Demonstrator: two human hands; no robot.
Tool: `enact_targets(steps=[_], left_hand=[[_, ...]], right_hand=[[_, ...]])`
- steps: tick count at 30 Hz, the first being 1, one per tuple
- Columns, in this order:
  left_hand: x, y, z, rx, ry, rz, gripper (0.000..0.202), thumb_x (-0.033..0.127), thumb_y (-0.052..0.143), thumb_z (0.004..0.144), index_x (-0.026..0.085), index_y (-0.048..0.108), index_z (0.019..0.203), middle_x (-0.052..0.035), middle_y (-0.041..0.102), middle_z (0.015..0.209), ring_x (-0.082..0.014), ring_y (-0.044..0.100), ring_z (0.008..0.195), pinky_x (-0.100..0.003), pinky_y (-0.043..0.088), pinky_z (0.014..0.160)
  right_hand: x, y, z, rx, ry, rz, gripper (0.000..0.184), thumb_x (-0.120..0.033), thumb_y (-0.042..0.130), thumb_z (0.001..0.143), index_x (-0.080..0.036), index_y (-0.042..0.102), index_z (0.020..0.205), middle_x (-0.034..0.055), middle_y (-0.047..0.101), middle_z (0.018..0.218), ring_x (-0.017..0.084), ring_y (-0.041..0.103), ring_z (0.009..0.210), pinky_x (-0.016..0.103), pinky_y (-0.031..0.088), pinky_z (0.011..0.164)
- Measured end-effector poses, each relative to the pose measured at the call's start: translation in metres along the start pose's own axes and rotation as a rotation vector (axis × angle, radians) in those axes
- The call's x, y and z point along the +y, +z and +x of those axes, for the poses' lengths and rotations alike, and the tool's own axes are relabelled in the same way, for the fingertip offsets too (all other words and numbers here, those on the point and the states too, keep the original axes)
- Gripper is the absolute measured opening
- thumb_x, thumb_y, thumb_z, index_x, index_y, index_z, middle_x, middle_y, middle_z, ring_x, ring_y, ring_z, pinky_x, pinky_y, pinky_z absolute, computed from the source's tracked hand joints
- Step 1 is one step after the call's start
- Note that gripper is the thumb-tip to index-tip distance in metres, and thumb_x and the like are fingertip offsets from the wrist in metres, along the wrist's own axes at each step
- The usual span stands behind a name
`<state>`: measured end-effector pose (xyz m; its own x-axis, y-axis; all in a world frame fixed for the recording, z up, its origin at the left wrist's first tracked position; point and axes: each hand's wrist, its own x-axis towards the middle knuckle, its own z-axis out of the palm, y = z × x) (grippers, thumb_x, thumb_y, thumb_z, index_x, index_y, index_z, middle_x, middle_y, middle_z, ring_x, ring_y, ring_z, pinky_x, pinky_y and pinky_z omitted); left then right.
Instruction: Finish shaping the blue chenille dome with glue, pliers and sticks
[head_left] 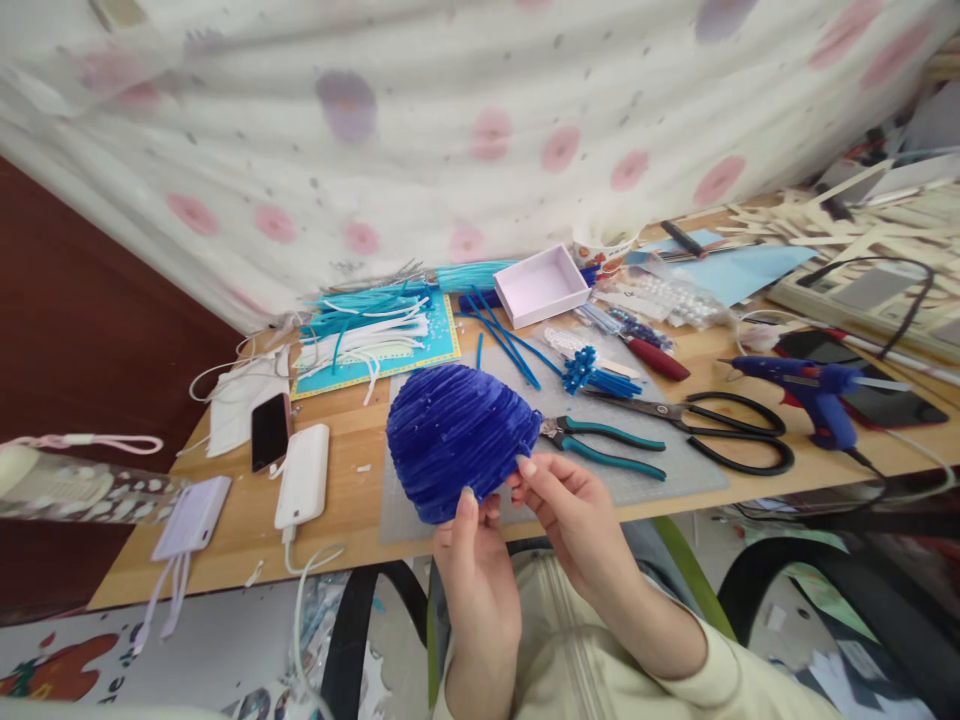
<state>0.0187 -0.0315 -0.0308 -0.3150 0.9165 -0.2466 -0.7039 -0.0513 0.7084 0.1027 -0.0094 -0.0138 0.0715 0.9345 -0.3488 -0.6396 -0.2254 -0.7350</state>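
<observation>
A deep blue, dome-shaped piece [457,430], built up from rows of fuzzy pipe cleaners, is held up over the front of the cutting mat. My left hand [480,570] grips its lower edge, thumb on the outer face and fingers behind. At the lower right edge, my right hand [566,500] pinches the rim between thumb and forefinger. Just behind the piece lie pliers [607,445] with teal handles, partly covered by it. A bundle of blue pipe cleaners [600,375] rests beyond them, next to black-handled scissors [705,415].
White and teal pipe cleaners [375,330] lie on a blue sheet at the back left. A white box [541,287] stands behind the mat [675,485]. On the right is a blue glue gun [806,385]; on the left are a phone [270,432] and a white power bank [303,475].
</observation>
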Motion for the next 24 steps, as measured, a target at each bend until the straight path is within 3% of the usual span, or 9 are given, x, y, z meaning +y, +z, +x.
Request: enact_targets(steps=[19,24], left_hand=[[-0.0003,0.0005,-0.0001,-0.016,0.024,0.021,0.023,0.044,0.081,0.078,0.022,0.079,0.085,-0.0012,0.076,0.083,-0.0151,0.064,0.073,-0.030,0.048,0.076],[0.0005,0.0028,-0.0015,-0.027,0.013,0.018,0.024,0.044,0.082,0.077,0.023,0.080,0.088,-0.0016,0.078,0.085,-0.0151,0.065,0.076,-0.029,0.048,0.077]], right_hand=[[0.0056,-0.0054,0.0005,-0.035,-0.006,0.010,0.034,-0.046,0.096,0.056,-0.022,0.080,0.073,0.0008,0.077,0.072,0.012,0.063,0.060,0.028,0.053,0.067],[0.0051,-0.0063,-0.0008,-0.089,0.017,-0.009,0.030,-0.042,0.095,0.060,-0.020,0.078,0.070,-0.0007,0.074,0.066,0.012,0.063,0.060,0.027,0.052,0.068]])
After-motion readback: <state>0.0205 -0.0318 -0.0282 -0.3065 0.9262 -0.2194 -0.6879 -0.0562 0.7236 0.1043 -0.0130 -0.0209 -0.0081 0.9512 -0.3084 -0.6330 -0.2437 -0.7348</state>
